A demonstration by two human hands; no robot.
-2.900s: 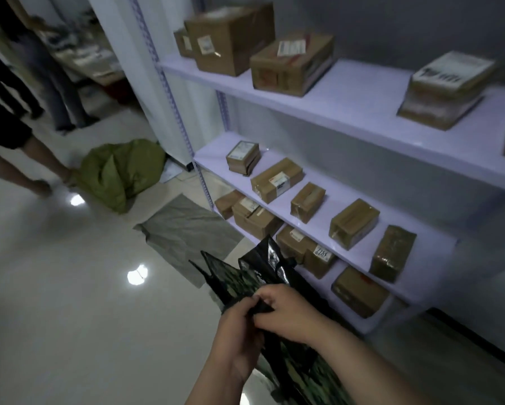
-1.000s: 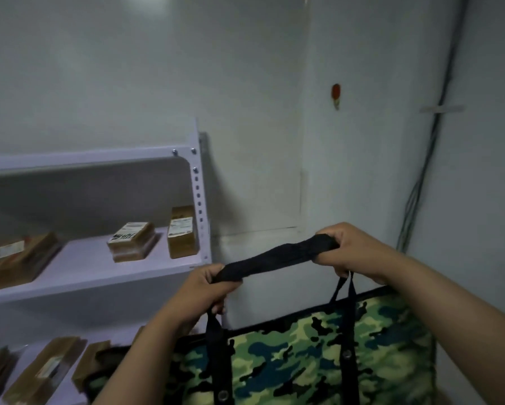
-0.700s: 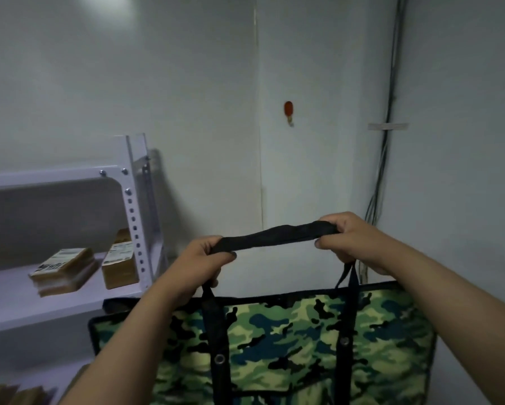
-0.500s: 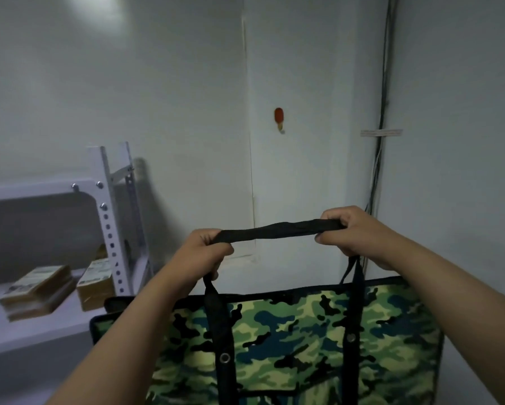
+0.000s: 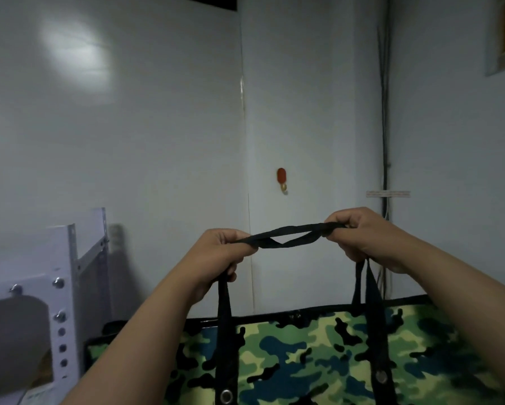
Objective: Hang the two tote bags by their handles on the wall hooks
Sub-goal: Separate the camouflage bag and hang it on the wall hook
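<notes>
Black webbing handles (image 5: 286,236) are held stretched between both hands, level and slightly twisted so that two straps are seen crossing at the middle. The left hand (image 5: 219,252) is closed in a fist round the left end of the handles, and the right hand (image 5: 359,238) is closed in a fist round the right end, fingers curled fully over the webbing. From each fist the straps are carried straight down to the camouflage tote bag (image 5: 318,355), which is hung below the hands in green, dark blue, cream and black, with a black top edge. Metal eyelets are seen low on the straps. The bag is held up in front of a pale wall, below and just in front of a wall hook (image 5: 282,180) with a red oval base and a small pale hook at its foot; the handles are apart from it, lower down. Only one bag is seen clearly. A white metal shelf post (image 5: 70,287) with bolts and punched holes is placed at lower left. Dark cables (image 5: 385,127) are run down the corner at right, crossed by a pale strip of tape.
</notes>
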